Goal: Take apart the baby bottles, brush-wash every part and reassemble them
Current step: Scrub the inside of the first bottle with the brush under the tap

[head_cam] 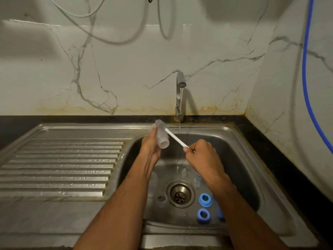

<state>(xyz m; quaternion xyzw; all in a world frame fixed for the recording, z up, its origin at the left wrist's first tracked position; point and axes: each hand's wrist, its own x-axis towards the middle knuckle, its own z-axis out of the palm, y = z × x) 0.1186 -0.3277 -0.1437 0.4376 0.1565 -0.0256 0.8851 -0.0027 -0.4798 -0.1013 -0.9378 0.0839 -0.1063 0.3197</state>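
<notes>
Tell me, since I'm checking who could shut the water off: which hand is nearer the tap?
Right. The right hand, gripping the brush, is below the tap, slightly right of its stream. The left hand, holding the bottle, sits farther left of it.

head view, looking down, close over sink (234, 134)

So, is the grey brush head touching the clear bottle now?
Touching. In the head view the brush head lies against the outside of the bottle near its far end, with no gap visible; the left hand holds the bottle.
</notes>
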